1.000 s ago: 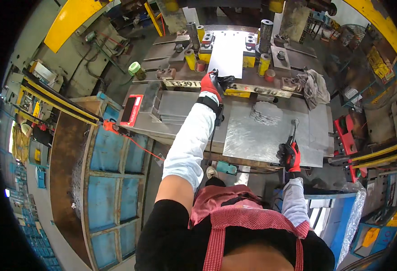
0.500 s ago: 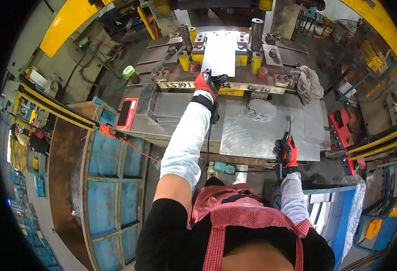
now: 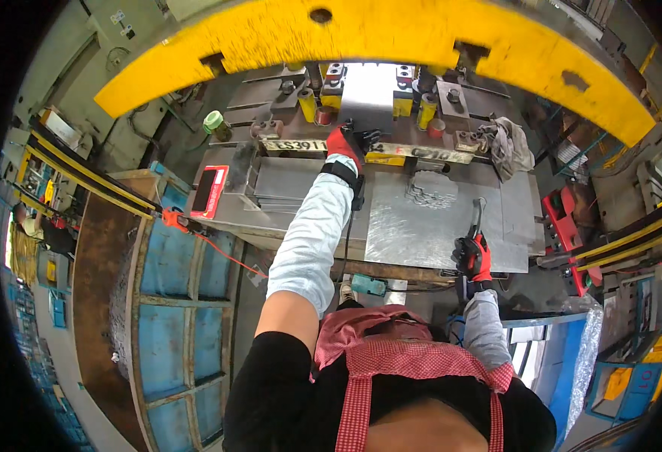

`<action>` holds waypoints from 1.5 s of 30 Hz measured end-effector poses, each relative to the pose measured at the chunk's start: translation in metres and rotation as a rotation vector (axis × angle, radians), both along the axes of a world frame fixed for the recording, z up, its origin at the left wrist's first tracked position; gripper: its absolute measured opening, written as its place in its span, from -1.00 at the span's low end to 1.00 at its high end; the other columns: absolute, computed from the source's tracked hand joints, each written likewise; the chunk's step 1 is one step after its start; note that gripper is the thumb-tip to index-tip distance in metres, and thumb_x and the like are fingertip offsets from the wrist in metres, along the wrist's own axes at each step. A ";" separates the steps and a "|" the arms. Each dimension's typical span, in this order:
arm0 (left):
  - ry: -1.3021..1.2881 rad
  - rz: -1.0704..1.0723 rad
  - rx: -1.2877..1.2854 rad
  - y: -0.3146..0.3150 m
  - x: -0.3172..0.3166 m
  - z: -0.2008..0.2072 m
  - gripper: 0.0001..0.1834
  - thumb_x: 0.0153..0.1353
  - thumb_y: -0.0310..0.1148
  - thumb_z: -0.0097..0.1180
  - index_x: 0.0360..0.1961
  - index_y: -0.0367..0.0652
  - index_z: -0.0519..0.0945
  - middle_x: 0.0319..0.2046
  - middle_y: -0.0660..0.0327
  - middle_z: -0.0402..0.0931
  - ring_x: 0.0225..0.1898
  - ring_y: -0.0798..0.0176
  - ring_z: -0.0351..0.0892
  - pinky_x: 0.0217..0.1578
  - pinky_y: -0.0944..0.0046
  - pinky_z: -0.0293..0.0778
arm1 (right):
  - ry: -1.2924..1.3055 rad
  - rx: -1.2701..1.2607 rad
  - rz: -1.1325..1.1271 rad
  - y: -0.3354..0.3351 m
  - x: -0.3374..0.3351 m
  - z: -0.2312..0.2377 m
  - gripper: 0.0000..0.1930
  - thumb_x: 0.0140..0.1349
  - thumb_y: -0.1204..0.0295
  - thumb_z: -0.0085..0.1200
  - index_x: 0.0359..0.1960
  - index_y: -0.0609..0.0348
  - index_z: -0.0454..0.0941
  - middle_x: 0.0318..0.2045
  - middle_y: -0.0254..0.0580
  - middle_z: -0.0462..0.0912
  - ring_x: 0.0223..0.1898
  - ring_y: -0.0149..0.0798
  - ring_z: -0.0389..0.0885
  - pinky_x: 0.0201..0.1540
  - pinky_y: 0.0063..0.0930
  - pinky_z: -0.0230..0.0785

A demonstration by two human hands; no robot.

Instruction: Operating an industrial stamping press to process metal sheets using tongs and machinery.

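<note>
My left hand (image 3: 348, 143), in a red and black glove, reaches forward to the press. Its fingers are closed on the near end of a flat metal sheet (image 3: 367, 105), which runs back into the die between yellow posts. My right hand (image 3: 474, 256), in a similar glove, is closed round a thin metal hook tool (image 3: 479, 215) at the near right of the table. That tool's curved tip lies over a wide, shiny metal plate (image 3: 399, 233). On the plate sits a small stack of flat, wavy-edged metal pieces (image 3: 432, 188).
A yellow press beam (image 3: 376, 34) spans above the die. Stacked metal sheets (image 3: 289, 179) lie left of my forearm, near a red-framed dark panel (image 3: 209, 192). A grey rag (image 3: 513, 147) hangs at the right. Blue-panelled racking (image 3: 169, 331) stands at lower left; another person (image 3: 48, 230) is far left.
The yellow beam has come down into view over the die, and the metal sheet looks darker. Both hands stay almost where they were, keeping their grips.
</note>
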State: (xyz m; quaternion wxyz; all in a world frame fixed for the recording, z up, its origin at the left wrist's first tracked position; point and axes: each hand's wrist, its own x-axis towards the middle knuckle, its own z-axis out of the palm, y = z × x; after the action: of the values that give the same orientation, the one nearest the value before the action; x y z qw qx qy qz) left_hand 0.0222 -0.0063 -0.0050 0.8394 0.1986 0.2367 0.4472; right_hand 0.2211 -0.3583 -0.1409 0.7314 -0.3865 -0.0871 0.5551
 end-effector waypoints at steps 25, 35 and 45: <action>-0.029 0.003 0.050 -0.005 -0.007 0.007 -0.53 0.22 -0.17 -0.27 -0.07 -0.44 0.23 -0.29 -0.29 0.44 -0.39 -0.19 0.54 -0.34 0.04 0.55 | -0.370 -0.042 -0.137 0.002 -0.016 0.016 -0.79 0.23 0.28 -0.12 -0.35 0.17 0.39 -0.62 -0.31 0.41 -0.69 -0.45 0.31 -0.69 -0.58 0.13; -0.079 -0.065 0.029 0.000 -0.015 -0.004 -0.51 0.22 -0.12 -0.24 -0.07 -0.41 0.24 -0.30 -0.30 0.43 -0.36 -0.23 0.52 -0.30 -0.05 0.51 | -0.853 0.214 0.176 0.173 -0.059 0.198 -0.54 0.07 0.51 0.03 0.07 0.15 0.31 -0.51 -0.48 0.36 -0.55 -0.58 0.27 -0.54 -0.67 0.19; -0.031 -0.082 -0.034 -0.011 -0.014 0.001 -0.54 0.19 -0.13 -0.14 -0.13 -0.38 0.34 -0.35 -0.20 0.49 -0.38 -0.14 0.55 -0.31 0.00 0.53 | -0.956 0.237 0.343 0.305 -0.030 0.221 -0.84 0.11 0.53 -0.08 -0.33 0.14 0.57 -0.43 -0.33 0.51 -0.59 -0.40 0.43 -0.55 -0.59 0.22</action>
State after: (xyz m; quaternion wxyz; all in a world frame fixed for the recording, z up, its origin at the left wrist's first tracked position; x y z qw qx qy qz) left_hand 0.0084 -0.0170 -0.0039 0.8639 0.1871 0.2230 0.4111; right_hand 0.1915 -0.0532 0.0798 0.5473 -0.4917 -0.5354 0.4147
